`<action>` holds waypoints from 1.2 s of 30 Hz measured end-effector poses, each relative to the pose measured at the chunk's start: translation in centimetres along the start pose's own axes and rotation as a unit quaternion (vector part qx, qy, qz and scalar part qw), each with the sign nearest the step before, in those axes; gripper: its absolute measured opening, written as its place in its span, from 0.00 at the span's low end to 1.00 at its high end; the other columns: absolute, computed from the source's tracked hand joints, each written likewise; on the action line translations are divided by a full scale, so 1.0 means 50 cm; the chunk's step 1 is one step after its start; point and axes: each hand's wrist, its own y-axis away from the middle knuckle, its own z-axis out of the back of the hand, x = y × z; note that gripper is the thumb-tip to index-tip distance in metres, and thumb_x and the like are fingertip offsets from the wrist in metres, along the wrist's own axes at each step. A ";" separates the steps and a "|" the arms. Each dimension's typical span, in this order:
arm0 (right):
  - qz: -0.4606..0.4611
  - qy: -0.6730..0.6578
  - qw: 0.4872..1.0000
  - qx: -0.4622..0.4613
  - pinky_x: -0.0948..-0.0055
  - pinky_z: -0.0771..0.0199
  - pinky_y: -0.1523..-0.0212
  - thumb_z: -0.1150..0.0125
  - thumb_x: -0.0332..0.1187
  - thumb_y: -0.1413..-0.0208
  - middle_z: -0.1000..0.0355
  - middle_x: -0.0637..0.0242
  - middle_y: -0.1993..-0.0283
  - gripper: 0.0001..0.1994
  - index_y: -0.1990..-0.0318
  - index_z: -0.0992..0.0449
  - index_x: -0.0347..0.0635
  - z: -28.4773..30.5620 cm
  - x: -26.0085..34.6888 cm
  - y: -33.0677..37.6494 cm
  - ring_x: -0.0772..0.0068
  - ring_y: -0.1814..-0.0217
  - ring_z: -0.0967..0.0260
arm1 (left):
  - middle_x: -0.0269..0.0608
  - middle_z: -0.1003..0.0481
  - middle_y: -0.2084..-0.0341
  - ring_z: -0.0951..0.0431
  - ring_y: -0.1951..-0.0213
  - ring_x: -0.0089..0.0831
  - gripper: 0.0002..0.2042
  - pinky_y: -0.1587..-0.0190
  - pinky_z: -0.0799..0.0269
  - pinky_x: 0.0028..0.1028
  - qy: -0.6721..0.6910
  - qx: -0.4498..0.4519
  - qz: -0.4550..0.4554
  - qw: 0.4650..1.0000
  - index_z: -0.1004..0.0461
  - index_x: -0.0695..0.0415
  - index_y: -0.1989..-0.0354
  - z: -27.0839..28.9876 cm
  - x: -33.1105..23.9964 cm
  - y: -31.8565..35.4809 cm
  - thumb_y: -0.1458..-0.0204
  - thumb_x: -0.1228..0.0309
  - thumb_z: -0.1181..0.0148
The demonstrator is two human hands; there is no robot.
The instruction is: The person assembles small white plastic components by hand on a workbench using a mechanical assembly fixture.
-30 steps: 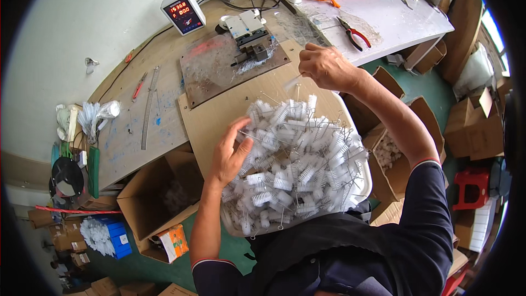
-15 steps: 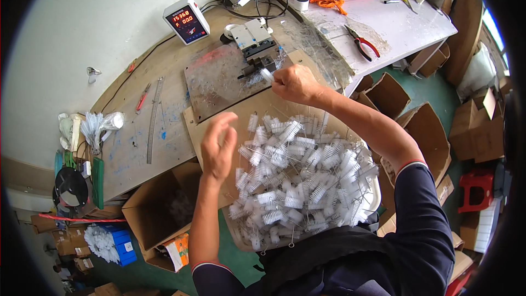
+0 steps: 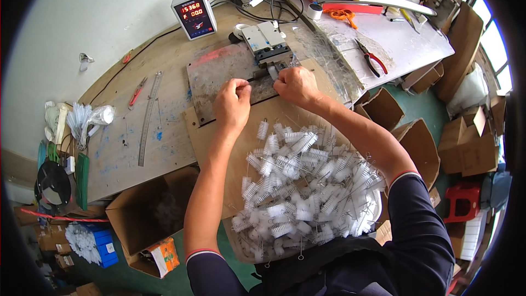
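Note:
My right hand [image 3: 297,86] is closed on a small white bristle brush [image 3: 273,73], its end against the dark jaws of a small bench machine [image 3: 268,41]. Most of that brush is hidden by my fingers and the jaws. My left hand [image 3: 232,108] is closed in a pinch just left of the jaws, its fingertips at the end of a thin dark rod [image 3: 256,78]. What sits between those fingertips is too small to make out. Below both hands lies a heap of white bristle brushes with wire stems [image 3: 307,186], piled in a pale tray [image 3: 377,208].
A counter box with red digits [image 3: 195,13] stands behind, left of the machine. Red-handled pliers [image 3: 371,57] lie on the right table. A steel ruler [image 3: 149,118] and a red cutter [image 3: 137,93] lie at left. Cardboard boxes [image 3: 129,214] stand below the bench.
My left hand has moved up and right to the machine, its fingers closing from apart into a pinch. My right hand has brought the brush against the jaws. The view has shifted slightly.

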 end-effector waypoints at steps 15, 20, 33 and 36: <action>0.006 -0.127 0.986 0.109 0.64 0.26 0.70 0.31 0.38 0.50 0.26 0.58 0.79 0.13 0.75 0.21 0.37 0.058 -0.016 0.006 0.67 0.76 0.26 | 0.42 0.25 0.66 0.23 0.59 0.45 0.11 0.59 0.28 0.42 -0.154 -0.047 -0.117 0.980 0.31 0.56 0.63 -0.059 -0.024 -0.027 0.47 0.70 0.33; 0.112 -0.175 0.952 0.226 0.65 0.25 0.66 0.35 0.27 0.49 0.22 0.63 0.70 0.04 0.65 0.17 0.41 0.114 -0.022 0.069 0.67 0.70 0.24 | 0.42 0.24 0.71 0.22 0.63 0.45 0.09 0.61 0.28 0.41 -0.141 -0.065 -0.148 0.977 0.30 0.56 0.65 -0.066 -0.007 -0.041 0.47 0.72 0.33; 0.456 0.174 0.870 0.066 0.67 0.22 0.63 0.37 0.29 0.53 0.31 0.67 0.65 0.08 0.78 0.29 0.41 0.192 -0.030 0.060 0.67 0.57 0.32 | 0.39 0.21 0.67 0.22 0.62 0.42 0.09 0.60 0.25 0.38 -0.189 -0.057 -0.182 0.963 0.28 0.54 0.63 -0.058 -0.004 -0.042 0.48 0.74 0.34; 0.399 0.239 0.883 0.061 0.68 0.22 0.63 0.37 0.28 0.50 0.31 0.68 0.65 0.06 0.76 0.26 0.41 0.201 -0.053 0.055 0.68 0.55 0.31 | 0.39 0.21 0.67 0.22 0.62 0.42 0.09 0.62 0.24 0.38 -0.216 -0.068 -0.232 0.946 0.28 0.54 0.62 -0.052 -0.017 -0.038 0.47 0.74 0.34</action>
